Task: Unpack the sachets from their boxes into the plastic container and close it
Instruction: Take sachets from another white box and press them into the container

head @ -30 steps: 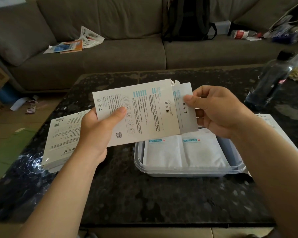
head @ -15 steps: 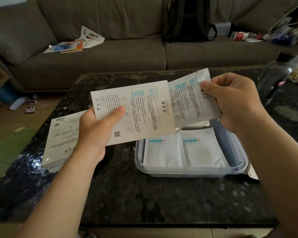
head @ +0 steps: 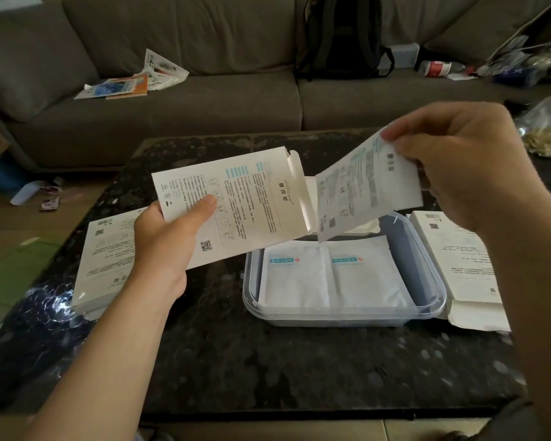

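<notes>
Though clear of the open box (head: 236,205), sachet (head: 368,186) over the container (head: 331,319) rim.

White box (head: 236,208) with teal bars, black speckled table (head: 268,361), grey-brown sofa (head: 204,100), black backpack (head: 341,33)

A grey sofa (head: 204,100) behind the dark speckled table (head: 268,361) carries scattered leaflets (head: 131,81), a black backpack (head: 341,36) and a red-labelled bottle (head: 436,69).

Matt white card is being shown by the box (head: 236,205) at centre, smooth faint sheen by the sachet (head: 363,186); clear glossy plastic by the container (head: 407,249), polished speckled stone by the table (head: 268,361), matt cloth by the sofa (head: 220,100).
</notes>
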A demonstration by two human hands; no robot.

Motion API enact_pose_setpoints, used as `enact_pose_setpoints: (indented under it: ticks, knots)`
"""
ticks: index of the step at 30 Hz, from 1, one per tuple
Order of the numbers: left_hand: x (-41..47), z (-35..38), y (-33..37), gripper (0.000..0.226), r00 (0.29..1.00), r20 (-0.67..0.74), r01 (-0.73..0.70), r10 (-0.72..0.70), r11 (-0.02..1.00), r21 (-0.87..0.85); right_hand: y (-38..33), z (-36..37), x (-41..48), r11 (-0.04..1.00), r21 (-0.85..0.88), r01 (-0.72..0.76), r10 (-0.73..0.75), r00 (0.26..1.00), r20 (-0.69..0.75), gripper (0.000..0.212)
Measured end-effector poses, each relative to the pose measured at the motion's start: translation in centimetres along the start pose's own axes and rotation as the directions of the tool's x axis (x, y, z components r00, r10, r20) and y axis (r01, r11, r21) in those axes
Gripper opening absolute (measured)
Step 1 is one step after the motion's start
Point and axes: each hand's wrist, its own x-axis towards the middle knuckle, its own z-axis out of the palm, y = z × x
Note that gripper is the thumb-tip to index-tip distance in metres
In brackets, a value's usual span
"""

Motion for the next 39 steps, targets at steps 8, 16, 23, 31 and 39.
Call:
enact_pose_setpoints:
  ticks: [8, 16, 23, 31, 39]
  knots:
    - [0.0, 0.0, -0.2, 0.02, 1.0, -0.015, -0.006, 0.006, 1.0, -0.01, -0.2, -0.6, -0.6, 0.913, -0.336, 0.229, -0.07, 0.902, 0.426, 0.027]
    - [0.1, 0.1, -0.3, 0.021, 1.0, -0.012, -0.005, 0.004, 1.0, -0.028, 2.1, -0.2, 0.5, 0.896, -0.387, 0.219, -0.023, 0.893, 0.45, 0.009]
    - [0.0, 0.0, -0.2, 0.023, 1.0, -0.005, 0.001, -0.002, 0.999, -0.048, 6.5, 1.1, 1.9, 0.886, -0.456, 0.086, 0.121, 0.906, 0.405, 0.009]
    - [0.0, 0.0, -0.2, 0.024, 1.0, 0.005, 0.006, -0.005, 0.999, -0.038, 8.4, 2.8, 2.2, 0.652, -0.746, 0.14, 0.115, 0.953, 0.279, 0.007]
    - [0.0, 0.0, -0.2, 0.026, 1.0, 0.014, 0.008, -0.008, 0.999, -0.046, 8.3, 4.6, 1.1, 0.476, -0.871, 0.126, 0.054, 0.984, 0.172, 0.017]
